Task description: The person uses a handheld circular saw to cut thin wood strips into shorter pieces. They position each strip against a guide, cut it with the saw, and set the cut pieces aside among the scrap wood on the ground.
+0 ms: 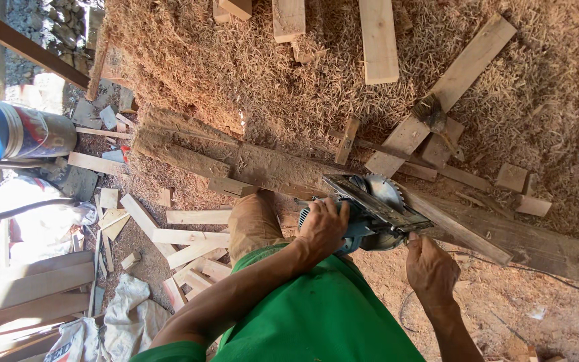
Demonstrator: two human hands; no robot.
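On the sawdust-covered beam (269,167) that runs across the workspace, a circular saw (370,211) sits with its toothed blade up near the beam's edge, right where a thin wooden strip (460,231) meets it. The person's left hand (322,228) is wrapped tight around the saw's blue-grey body, gripping it from the near side. The right hand (430,268) lies just beside the saw, below and to its right, fingers curled and pressing against the near end of the strip; whether it actually clasps the strip I cannot tell. Both hands flank the saw closely, 1 on it, 1 touching the wood next to it. Beyond the beam, loose planks (378,40) lie on a thick bed of shavings (236,60), and short offcuts (189,248) litter the ground at the left.
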